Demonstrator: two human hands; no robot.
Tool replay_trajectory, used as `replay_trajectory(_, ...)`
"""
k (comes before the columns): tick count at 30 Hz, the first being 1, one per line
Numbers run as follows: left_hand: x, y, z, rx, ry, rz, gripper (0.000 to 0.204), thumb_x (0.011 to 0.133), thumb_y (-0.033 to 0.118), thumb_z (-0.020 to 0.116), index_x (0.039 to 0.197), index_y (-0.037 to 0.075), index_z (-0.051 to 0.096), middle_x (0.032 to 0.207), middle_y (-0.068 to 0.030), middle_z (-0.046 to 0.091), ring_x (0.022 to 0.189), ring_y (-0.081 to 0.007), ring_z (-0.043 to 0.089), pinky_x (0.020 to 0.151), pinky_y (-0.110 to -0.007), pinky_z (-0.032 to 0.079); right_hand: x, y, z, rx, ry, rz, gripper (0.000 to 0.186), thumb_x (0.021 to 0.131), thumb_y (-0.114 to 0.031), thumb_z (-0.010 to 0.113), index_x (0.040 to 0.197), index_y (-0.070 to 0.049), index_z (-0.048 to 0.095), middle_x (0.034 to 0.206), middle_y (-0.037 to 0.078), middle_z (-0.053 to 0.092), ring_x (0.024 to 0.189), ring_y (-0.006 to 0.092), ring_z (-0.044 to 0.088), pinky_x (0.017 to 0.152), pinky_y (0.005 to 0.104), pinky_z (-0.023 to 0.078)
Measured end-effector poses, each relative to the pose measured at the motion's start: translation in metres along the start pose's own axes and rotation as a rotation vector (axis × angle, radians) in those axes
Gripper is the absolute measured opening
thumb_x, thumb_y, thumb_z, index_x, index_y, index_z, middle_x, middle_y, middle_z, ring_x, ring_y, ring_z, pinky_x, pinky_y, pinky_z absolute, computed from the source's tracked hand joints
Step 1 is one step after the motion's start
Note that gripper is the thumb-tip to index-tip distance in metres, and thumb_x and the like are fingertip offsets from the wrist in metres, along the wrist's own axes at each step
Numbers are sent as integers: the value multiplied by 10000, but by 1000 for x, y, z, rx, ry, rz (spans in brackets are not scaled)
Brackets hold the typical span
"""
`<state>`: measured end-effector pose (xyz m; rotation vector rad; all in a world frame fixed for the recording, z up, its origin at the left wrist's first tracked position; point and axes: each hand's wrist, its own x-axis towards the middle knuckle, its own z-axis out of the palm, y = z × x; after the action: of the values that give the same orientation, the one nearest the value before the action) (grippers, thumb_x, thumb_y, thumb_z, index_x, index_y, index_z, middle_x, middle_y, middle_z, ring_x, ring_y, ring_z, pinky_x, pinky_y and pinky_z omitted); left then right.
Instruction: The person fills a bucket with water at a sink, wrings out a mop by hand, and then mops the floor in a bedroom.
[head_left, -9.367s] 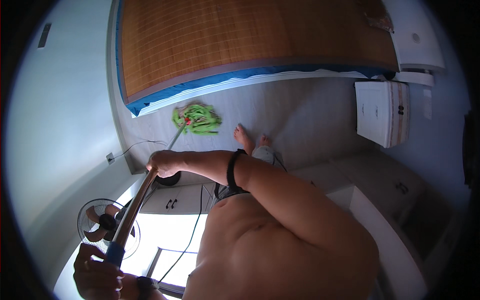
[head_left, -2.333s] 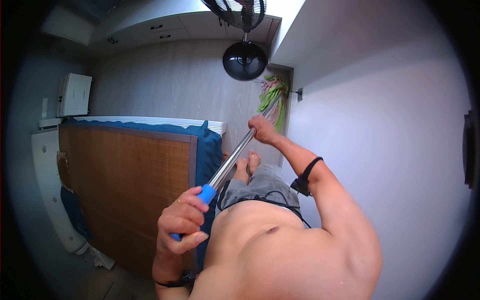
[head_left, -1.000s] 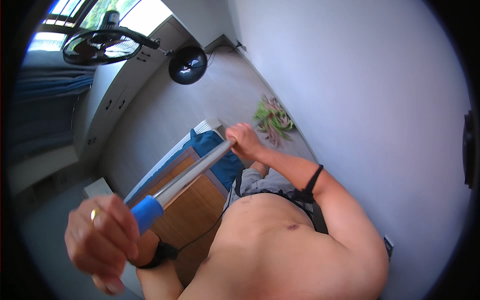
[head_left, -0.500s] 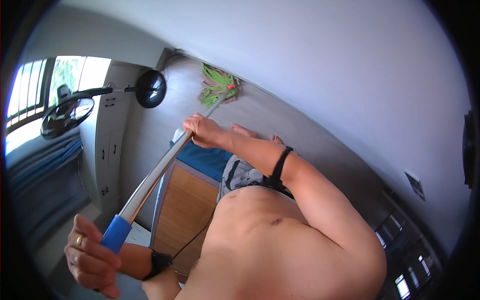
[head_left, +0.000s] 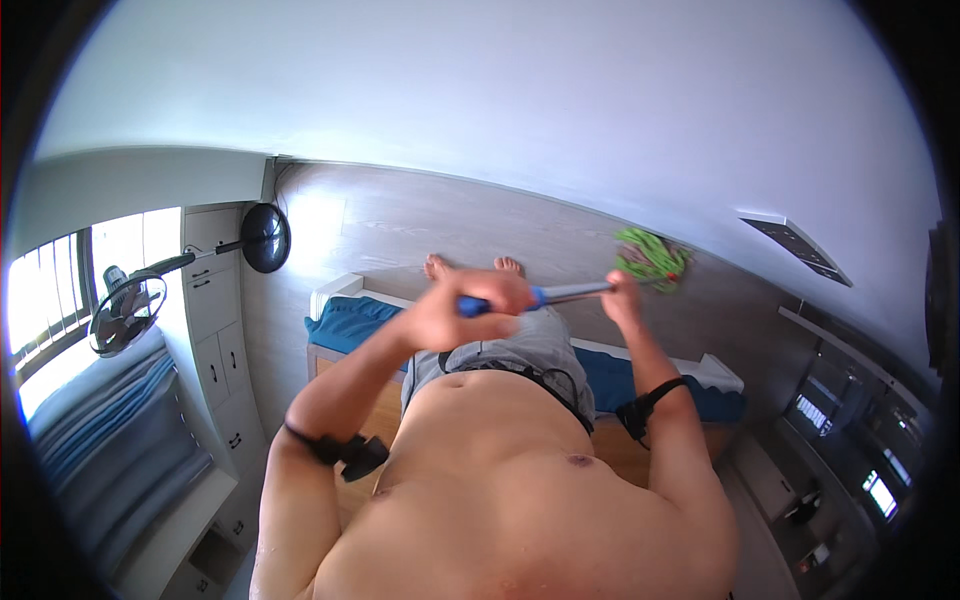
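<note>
I hold a mop with a metal shaft (head_left: 575, 292) and a blue grip. My left hand (head_left: 470, 305) is closed around the blue top end, in front of my belly. Further down the shaft my right hand (head_left: 622, 297) grips it, close to the green stringy mop head (head_left: 652, 258), which rests on the grey wood floor (head_left: 400, 215) by the white wall. My bare feet (head_left: 470, 265) stand on the floor just left of the mop head. A black band sits on each wrist.
A bed with a blue mattress edge and a bamboo mat (head_left: 350, 325) lies behind my legs. A black standing fan (head_left: 130, 305) stands at left beside white cabinets (head_left: 215, 310) and a bright window. A desk with dark devices (head_left: 850, 450) is at right.
The view has swung round and the mop now lies nearly level across my front. The mop head has shifted to the right along the wall, and my left hand has come up close to my right.
</note>
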<state>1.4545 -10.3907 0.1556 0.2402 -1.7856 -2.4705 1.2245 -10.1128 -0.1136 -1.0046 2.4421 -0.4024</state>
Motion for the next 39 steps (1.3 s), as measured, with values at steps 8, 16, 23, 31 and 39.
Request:
replay_trajectory(8,2,18,0,123,-131,-42,173,796,20,696,698,3,555,813,-116,606,999,-286,580,907,-410,418,-11,17,7,-45,-109,28,132,749,-204,680,766,-95,607,850,147,610,832,382,598,674,455,493)
replay_trajectory(16,-186,229,-59,526,491,332,212,705,199,707,577,119,558,581,4,598,555,-145,598,630,-314,382,3,-347,11,249,-567,-695,220,757,-238,668,919,-107,597,933,182,603,877,377,615,744,472,506)
replay_trajectory(23,-294,252,-23,839,848,324,220,729,245,744,646,151,563,586,34,559,529,-110,560,603,-294,391,-16,-568,127,332,-749,-1078,64,758,-103,609,788,-94,553,862,172,576,778,403,604,665,479,504)
replay_trajectory(31,-261,145,-14,747,1623,183,162,584,76,683,648,57,536,636,-63,567,594,-219,572,705,-407,477,14,-636,268,377,-937,-1270,141,839,-189,566,938,-89,567,974,166,597,892,391,593,792,462,488)
replay_trajectory(39,-309,211,96,710,1820,358,245,711,220,683,606,109,491,531,-10,496,516,-155,538,676,-391,456,-50,-557,146,-34,-1414,-1552,141,797,-176,582,909,-91,571,925,153,579,887,371,582,741,474,481)
